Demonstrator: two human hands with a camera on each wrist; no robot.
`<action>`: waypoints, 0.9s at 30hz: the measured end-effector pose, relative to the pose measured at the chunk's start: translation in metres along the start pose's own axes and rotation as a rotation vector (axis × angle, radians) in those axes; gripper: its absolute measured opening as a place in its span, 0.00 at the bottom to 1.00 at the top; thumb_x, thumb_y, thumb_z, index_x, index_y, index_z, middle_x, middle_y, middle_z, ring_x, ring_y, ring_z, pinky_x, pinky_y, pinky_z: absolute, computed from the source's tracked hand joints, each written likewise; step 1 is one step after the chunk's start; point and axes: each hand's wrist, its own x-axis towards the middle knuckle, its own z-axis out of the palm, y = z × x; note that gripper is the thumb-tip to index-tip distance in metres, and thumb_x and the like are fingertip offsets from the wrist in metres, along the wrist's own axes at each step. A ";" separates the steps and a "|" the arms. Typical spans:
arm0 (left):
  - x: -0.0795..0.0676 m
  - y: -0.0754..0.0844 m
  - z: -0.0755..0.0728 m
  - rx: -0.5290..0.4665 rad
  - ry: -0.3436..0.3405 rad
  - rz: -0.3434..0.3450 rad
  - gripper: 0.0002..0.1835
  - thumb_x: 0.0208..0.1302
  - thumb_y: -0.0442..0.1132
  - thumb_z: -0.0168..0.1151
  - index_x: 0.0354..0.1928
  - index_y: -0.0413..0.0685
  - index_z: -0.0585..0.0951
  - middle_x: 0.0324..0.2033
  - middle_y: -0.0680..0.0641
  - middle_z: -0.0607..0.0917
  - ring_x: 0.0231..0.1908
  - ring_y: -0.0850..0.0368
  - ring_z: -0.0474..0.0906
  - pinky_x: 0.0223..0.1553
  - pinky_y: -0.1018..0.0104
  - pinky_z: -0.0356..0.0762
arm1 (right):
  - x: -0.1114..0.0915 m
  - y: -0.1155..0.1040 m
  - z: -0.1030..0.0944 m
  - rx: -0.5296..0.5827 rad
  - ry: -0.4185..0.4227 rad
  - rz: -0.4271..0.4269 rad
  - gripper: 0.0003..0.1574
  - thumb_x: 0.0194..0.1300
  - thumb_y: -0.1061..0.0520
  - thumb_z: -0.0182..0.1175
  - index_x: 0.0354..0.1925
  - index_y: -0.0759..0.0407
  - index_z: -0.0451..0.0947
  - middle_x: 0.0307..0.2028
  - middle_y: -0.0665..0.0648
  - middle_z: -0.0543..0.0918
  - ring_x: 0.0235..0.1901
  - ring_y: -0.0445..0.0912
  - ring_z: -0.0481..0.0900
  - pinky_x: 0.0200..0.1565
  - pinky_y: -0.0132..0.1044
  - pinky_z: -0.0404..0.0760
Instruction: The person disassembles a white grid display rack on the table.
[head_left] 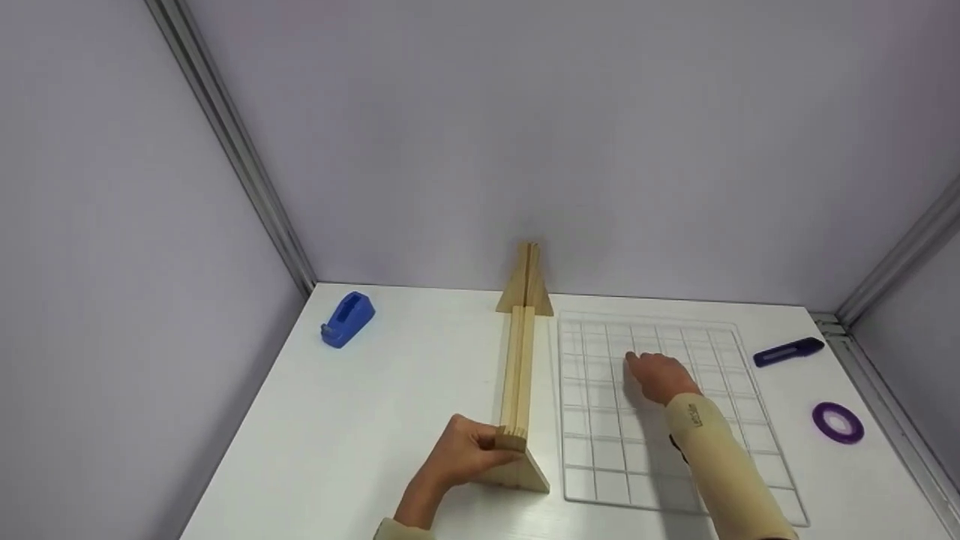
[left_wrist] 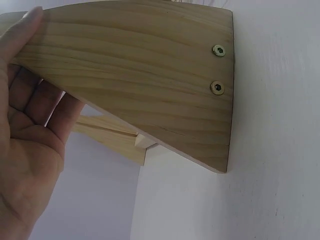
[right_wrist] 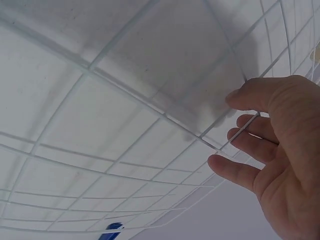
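A wooden stand with a grooved rail and triangular end boards runs front to back along the table. My left hand grips the top of its near end board, thumb on the outer face and fingers behind. Two hex-socket bolts show on that face in the left wrist view. Right of the stand lies a white wire grid panel. Over its middle, my right hand holds the wires, thumb and fingers curled about them in the right wrist view. The fingertips' exact contact is partly hard to see.
A blue tape dispenser sits at the back left of the white table. To the right of the grid lie a dark utility knife and a purple tape ring. Walls with metal profiles border the back and sides.
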 end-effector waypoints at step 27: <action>-0.001 0.003 0.010 0.003 0.016 0.020 0.08 0.56 0.39 0.78 0.33 0.42 0.91 0.30 0.44 0.92 0.29 0.68 0.87 0.31 0.72 0.85 | -0.003 0.004 0.018 0.070 -0.017 0.037 0.24 0.68 0.76 0.54 0.62 0.77 0.70 0.44 0.75 0.84 0.41 0.65 0.85 0.47 0.54 0.85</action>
